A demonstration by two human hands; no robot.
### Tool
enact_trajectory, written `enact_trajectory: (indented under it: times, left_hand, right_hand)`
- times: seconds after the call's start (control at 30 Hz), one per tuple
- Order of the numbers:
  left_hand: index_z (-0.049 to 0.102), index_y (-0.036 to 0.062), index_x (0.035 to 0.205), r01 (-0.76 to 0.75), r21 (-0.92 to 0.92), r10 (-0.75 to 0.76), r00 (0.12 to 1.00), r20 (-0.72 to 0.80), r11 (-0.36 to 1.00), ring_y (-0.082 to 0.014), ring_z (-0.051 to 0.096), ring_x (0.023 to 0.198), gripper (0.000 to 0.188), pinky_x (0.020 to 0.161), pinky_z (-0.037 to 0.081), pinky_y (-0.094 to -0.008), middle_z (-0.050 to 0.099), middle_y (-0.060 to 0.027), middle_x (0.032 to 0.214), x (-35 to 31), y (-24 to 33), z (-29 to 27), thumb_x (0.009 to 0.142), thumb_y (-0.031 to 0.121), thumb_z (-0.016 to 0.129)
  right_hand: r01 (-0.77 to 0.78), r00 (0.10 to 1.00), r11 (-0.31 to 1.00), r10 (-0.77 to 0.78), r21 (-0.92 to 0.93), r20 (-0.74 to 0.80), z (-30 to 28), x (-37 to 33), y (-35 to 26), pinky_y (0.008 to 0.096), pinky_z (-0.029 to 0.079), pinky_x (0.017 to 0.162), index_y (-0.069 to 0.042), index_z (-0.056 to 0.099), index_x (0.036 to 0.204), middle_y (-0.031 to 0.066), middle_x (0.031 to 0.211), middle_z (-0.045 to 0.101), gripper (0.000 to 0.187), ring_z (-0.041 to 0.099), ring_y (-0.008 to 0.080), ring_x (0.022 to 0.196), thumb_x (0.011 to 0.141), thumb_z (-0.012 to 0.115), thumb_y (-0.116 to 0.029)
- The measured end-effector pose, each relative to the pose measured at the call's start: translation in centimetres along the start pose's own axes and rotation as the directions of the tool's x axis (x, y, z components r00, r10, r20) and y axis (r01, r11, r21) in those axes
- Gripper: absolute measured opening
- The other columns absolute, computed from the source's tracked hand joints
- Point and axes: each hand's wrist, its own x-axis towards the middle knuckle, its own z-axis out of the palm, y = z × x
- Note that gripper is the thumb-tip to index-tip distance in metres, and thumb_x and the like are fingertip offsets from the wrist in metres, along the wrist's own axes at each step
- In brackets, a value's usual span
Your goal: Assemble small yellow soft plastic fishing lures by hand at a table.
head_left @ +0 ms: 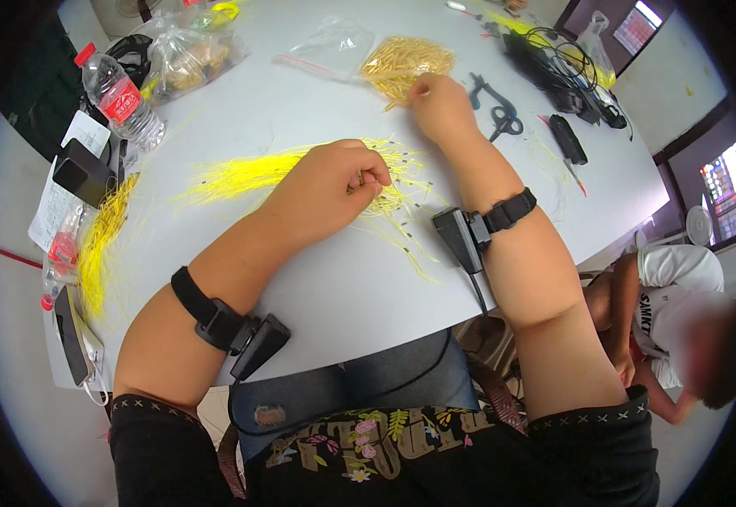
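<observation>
My left hand (pixel 334 182) is closed in a pinch above a bundle of thin yellow strands (pixel 249 175) with small dark beads along them. What its fingertips hold is too small to make out. Farther off to the right, my right hand (pixel 442 106) has its fingers curled at the near edge of a heap of small slender gold-coloured pieces (pixel 410 63). Its fingertips are partly hidden, so anything between them does not show. A clear plastic bag (pixel 331 48) lies against the heap's left side.
Dark scissors (pixel 505 122) lie right of my right hand. Beyond are tangled black cables (pixel 558 68) and a black cylinder (pixel 568 139). At left stand a water bottle (pixel 123 100), a black box (pixel 83 171) and another yellow bundle (pixel 102 249). A seated person (pixel 676 313) is at right.
</observation>
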Motion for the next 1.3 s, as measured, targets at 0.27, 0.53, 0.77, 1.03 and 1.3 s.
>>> enact_trajectory:
  times: [0.27, 0.53, 0.77, 1.03, 1.3]
  left_hand:
    - [0.066, 0.0038, 0.082, -0.152, 0.162, 0.153, 0.988, 0.01, 0.975, -0.028, 0.057, 0.08, 0.008, 0.076, 0.046, -0.0371, 0.061, -0.0116, 0.081, 0.1, -0.9, 0.1, 0.076, 0.009, 0.065]
    - [0.066, 0.0063, 0.085, -0.187, 0.288, 0.178, 0.982, 0.056, 0.939, -0.0267, 0.054, 0.089, 0.007, 0.082, 0.044, -0.0372, 0.06, -0.0076, 0.087, 0.0, -0.7, 0.4, 0.079, 0.009, 0.064]
    - [0.063, 0.0039, 0.083, -0.137, 0.256, 0.121, 0.989, 0.08, 0.957, -0.0279, 0.054, 0.088, 0.005, 0.082, 0.044, -0.0368, 0.059, -0.0096, 0.086, 0.0, -0.3, 0.5, 0.079, 0.006, 0.062]
    - [0.056, 0.0036, 0.086, -0.119, 0.261, 0.161, 0.976, -0.145, 0.958, -0.0296, 0.052, 0.089, 0.006, 0.08, 0.043, -0.0372, 0.054, -0.0111, 0.085, 0.3, 0.3, 0.2, 0.08, 0.004, 0.058]
    - [0.054, 0.0026, 0.092, 0.039, -0.537, -0.296, 0.867, -0.401, 0.843, -0.0123, 0.058, 0.077, 0.009, 0.068, 0.043, -0.0253, 0.064, -0.0055, 0.085, 1.3, -1.8, -1.5, 0.084, 0.004, 0.058]
  right_hand:
    - [-0.003, 0.998, 1.0, 0.003, 0.013, 0.066, -0.2, 0.0, -0.1, 0.0412, 0.049, 0.077, -0.009, 0.067, 0.085, 0.0154, 0.089, 0.067, 0.014, 0.064, 0.0323, 0.088, 0.078, 0.056, -0.011]
    - [-0.019, 0.999, 0.997, 0.015, 0.08, 0.05, -0.6, -0.3, -1.2, 0.0398, 0.049, 0.077, -0.009, 0.067, 0.091, 0.0164, 0.091, 0.066, 0.017, 0.063, 0.0322, 0.088, 0.077, 0.057, -0.01]
    - [0.065, 0.996, 0.933, -0.081, 0.353, 0.031, -0.7, -0.6, -1.8, 0.0368, 0.049, 0.074, -0.007, 0.065, 0.091, 0.0133, 0.087, 0.066, 0.015, 0.063, 0.029, 0.082, 0.077, 0.064, -0.014]
    - [-0.14, 0.971, 0.629, -0.066, 0.765, 0.232, -1.0, -1.4, -3.7, 0.0212, 0.04, 0.048, -0.002, 0.058, 0.103, 0.0064, 0.089, 0.068, 0.02, 0.05, 0.0076, 0.053, 0.086, 0.061, -0.012]
    - [-0.162, 0.92, 0.623, -0.185, 0.766, 0.345, -1.1, -1.9, -4.4, 0.0205, 0.042, 0.05, 0.0, 0.056, 0.117, 0.0071, 0.094, 0.069, 0.03, 0.05, 0.0065, 0.054, 0.088, 0.055, -0.009]
